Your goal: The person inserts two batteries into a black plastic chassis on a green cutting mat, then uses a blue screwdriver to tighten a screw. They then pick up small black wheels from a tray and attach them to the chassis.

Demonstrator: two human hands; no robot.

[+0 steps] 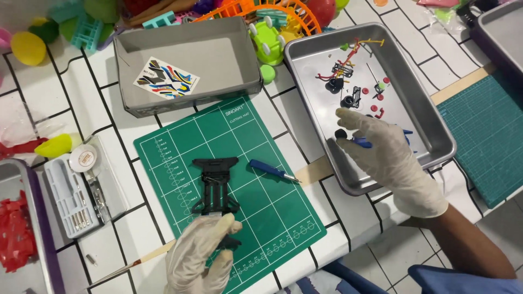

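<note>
The left hand (200, 256), in a pale glove, pinches the near end of a black plastic chassis (216, 186) between thumb and fingers. The chassis lies flat on the green cutting mat (272, 218), near the middle of it, with its long side pointing away from the person. It looks light and stiff, but it is an open frame with thin ribs, so I judge it can snap if it is bent; the solid end and the outer side rails seem the safest places to hold. Just to the right of it, on the same mat, lies a small blue screwdriver (272, 170), apart from the chassis.

Further right, the right hand (381, 155), also gloved, reaches into a metal tray (436, 122). Its fingers are half spread and close over small blue and black parts (357, 141); whether it really grips one, I cannot tell. The tray holds many tiny red, black and green pieces, light and easy to lose.

The counter (49, 92) is white with a black line pattern. Behind the mat stands a grey cardboard box (239, 60) with a sticker sheet (166, 78) inside, and at the far left a clear case of bits (71, 198). Colourful toys fill the far edge.
</note>
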